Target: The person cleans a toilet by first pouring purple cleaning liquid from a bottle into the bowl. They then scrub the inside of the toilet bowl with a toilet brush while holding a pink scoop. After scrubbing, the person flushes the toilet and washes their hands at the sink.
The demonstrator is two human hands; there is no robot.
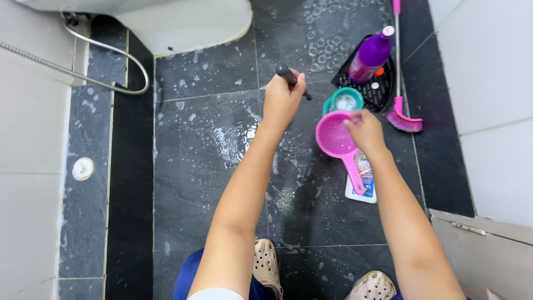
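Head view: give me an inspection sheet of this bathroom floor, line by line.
Surface: dark tiled floor, wet, with patches of foam.
Job's things: thin dark handle gripped in the left hand; pink scoop under the right hand, which touches its rim.
Clutter: teal cup, purple bottle lying on a black tray, pink brush, flat white packet under the scoop's handle.
Grippers: left hand closed on the handle; right hand's grip cannot be told.
Cables: metal hose along the left wall.
Surroundings: white toilet base, white wall tiles, floor drain.
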